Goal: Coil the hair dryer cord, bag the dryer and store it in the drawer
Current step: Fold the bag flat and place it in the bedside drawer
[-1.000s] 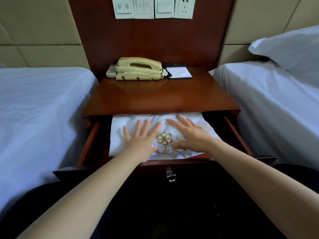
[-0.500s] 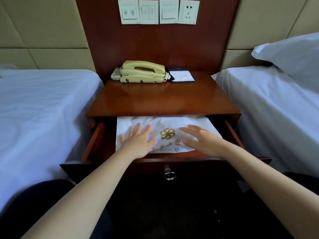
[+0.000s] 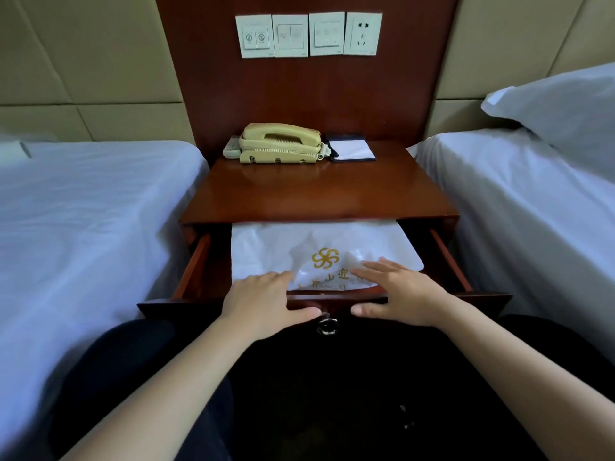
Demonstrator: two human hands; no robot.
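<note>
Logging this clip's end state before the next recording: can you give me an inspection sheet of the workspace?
Surface: glossy reddish-brown wooden nightstand top, with the drawer beneath it pulled open.
Job's things: white plastic bag with gold logo lies inside the open wooden drawer; the dryer itself is not visible.
Clutter: beige corded telephone and white notepad in a black holder at the back of the top.
Hands: left hand and right hand are at the drawer's front edge with fingers fairly straight; no grip seen.
Cables: telephone's coiled cord; dryer cord not seen.
Surroundings: left white-sheeted bed, right white-sheeted bed, white wall switch panels.
</note>
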